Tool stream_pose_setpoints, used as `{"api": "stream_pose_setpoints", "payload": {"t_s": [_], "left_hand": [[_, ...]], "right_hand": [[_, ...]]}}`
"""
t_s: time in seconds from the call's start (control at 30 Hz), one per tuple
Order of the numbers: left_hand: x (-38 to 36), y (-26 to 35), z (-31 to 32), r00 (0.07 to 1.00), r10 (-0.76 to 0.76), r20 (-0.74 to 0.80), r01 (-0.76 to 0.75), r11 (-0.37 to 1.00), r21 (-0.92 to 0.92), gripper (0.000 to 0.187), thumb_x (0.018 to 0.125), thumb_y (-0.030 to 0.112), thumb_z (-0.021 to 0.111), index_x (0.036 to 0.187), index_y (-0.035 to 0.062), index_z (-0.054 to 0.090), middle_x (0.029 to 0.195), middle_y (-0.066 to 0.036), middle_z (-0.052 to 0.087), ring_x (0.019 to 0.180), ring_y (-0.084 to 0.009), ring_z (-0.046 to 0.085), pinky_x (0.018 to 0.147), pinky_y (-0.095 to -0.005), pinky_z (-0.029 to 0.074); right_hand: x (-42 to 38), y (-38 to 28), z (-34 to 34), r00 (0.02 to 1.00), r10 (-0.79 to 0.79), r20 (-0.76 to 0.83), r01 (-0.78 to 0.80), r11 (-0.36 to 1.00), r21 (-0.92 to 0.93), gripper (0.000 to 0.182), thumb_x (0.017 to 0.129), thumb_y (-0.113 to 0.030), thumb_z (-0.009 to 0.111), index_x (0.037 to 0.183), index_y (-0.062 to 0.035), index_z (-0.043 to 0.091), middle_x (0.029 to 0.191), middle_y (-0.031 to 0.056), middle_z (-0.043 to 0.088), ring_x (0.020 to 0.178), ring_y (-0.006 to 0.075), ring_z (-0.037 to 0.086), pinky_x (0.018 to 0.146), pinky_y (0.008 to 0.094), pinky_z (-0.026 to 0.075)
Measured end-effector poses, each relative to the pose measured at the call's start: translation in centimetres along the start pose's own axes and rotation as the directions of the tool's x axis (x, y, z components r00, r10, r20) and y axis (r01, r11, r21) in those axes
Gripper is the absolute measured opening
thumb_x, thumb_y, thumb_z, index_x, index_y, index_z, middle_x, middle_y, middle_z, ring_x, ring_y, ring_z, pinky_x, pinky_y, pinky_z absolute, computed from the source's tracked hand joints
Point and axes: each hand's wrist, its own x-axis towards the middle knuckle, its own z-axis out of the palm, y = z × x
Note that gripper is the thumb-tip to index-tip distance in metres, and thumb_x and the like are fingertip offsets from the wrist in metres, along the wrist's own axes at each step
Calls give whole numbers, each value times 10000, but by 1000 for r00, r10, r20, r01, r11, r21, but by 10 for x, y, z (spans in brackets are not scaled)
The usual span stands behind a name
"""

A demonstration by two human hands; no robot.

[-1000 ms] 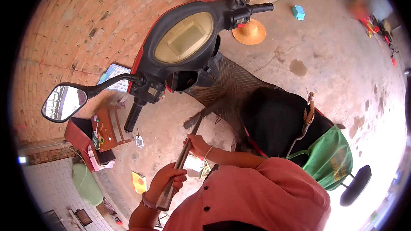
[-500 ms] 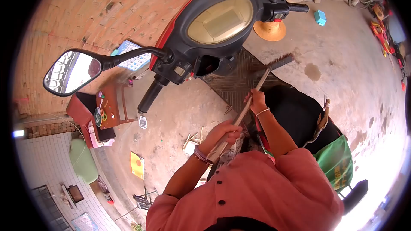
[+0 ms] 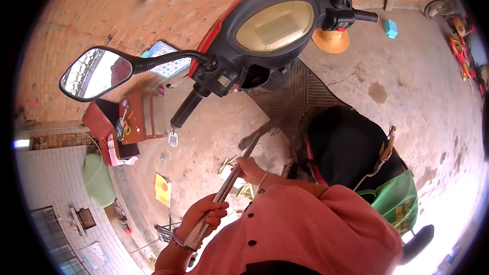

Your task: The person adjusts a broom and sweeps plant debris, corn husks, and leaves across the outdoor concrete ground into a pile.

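A long wooden-handled brush (image 3: 230,178) slants across the front of my pink shirt. My left hand (image 3: 204,214) is wrapped round the lower part of its handle. Higher up, nearer the bristles, my right hand (image 3: 248,170) grips the same handle. The dark brush head, blurred, is at the left edge of the scooter's ridged footboard (image 3: 300,97). Above my hands stands the red and black scooter (image 3: 214,40), with its black seat (image 3: 341,145) to the right of my right hand.
A straw hat (image 3: 331,40) and a blue box (image 3: 390,28) lie beyond the scooter. At the left are a brown cabinet (image 3: 135,122), a green cover (image 3: 98,181) and a yellow packet (image 3: 163,191). A green bag (image 3: 397,201) hangs behind the seat.
Both hands have moved left and down with the brush. Its head has swung from the right side of the footboard to the left edge.
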Motion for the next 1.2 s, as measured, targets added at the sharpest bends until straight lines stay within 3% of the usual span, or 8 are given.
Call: {"api": "stream_pose_setpoints", "payload": {"t_s": [0.1, 0.2, 0.37, 0.53, 0.6, 0.9, 1.07, 1.2], "left_hand": [[5, -12, 13, 1000, 19, 2, -18, 889, 457, 441, 822, -39, 425, 1232, 66, 300, 760, -37, 406, 492, -49, 344, 352, -142, 300], [58, -6, 13, 992, -13, 122, -57, 829, 556, 412, 825, -6, 475, 1204, 54, 323, 752, -22, 417, 487, -36, 350, 350, -142, 296], [138, 27, 25, 971, 12, 237, -183, 674, 716, 528, 793, 14, 525, 1260, 5, 279, 797, -43, 495, 540, -45, 389, 407, -152, 340], [144, 51, -19, 986, 86, 140, -164, 583, 796, 498, 791, 12, 531, 1234, 6, 302, 759, -36, 478, 543, -54, 415, 409, -179, 351], [116, 48, -36, 979, 205, 7, -116, 524, 844, 469, 793, 5, 523, 1213, 12, 314, 738, -34, 466, 531, -57, 404, 405, -184, 342], [20, 2, -90, 946, 324, -5, -262, 772, 580, 408, 809, -32, 457, 1187, 63, 337, 750, -22, 436, 509, -44, 354, 388, -150, 296], [21, 10, -134, 982, 81, 171, -151, 881, 448, 446, 825, -27, 418, 1242, 42, 275, 775, -57, 424, 501, -42, 347, 350, -135, 286], [63, -4, -179, 902, -130, 412, 144, 990, -2, 424, 849, -14, 376, 1250, 27, 243, 861, -106, 428, 519, -55, 362, 357, -149, 337]], "right_hand": [[-7, -39, -11, 973, -215, -79, 206, 972, -111, 144, 783, -117, 508, 784, 15, 448, 670, 101, 487, 589, 230, 581, 515, 351, 501], [8, -89, -47, 826, -541, -156, 523, 840, -147, 140, 784, -132, 503, 787, -4, 446, 639, 80, 483, 467, 205, 545, 336, 284, 399], [28, -167, -91, 805, -529, -268, 465, 843, -270, 117, 797, -115, 468, 779, -4, 434, 608, 75, 459, 509, 205, 523, 432, 319, 448], [94, -92, -76, 839, -444, -313, 461, 887, -23, 89, 798, -97, 451, 784, -12, 428, 625, 76, 443, 527, 203, 494, 500, 325, 463], [138, -43, -72, 948, -269, -171, 293, 946, 135, 63, 783, -87, 458, 785, -34, 423, 632, 79, 429, 510, 198, 461, 494, 332, 454], [91, 46, -5, 995, -97, -1, 96, 983, -158, 136, 763, -109, 501, 745, 7, 431, 652, 93, 472, 535, 243, 555, 464, 345, 489], [29, 36, -40, 898, -410, -160, 350, 886, -305, 140, 771, -107, 488, 758, 25, 443, 640, 94, 481, 502, 243, 574, 412, 354, 492], [20, 36, -101, 780, -588, -214, 442, 760, -475, 149, 761, -118, 471, 680, 7, 476, 600, 92, 499, 472, 224, 561, 353, 309, 431]]}}
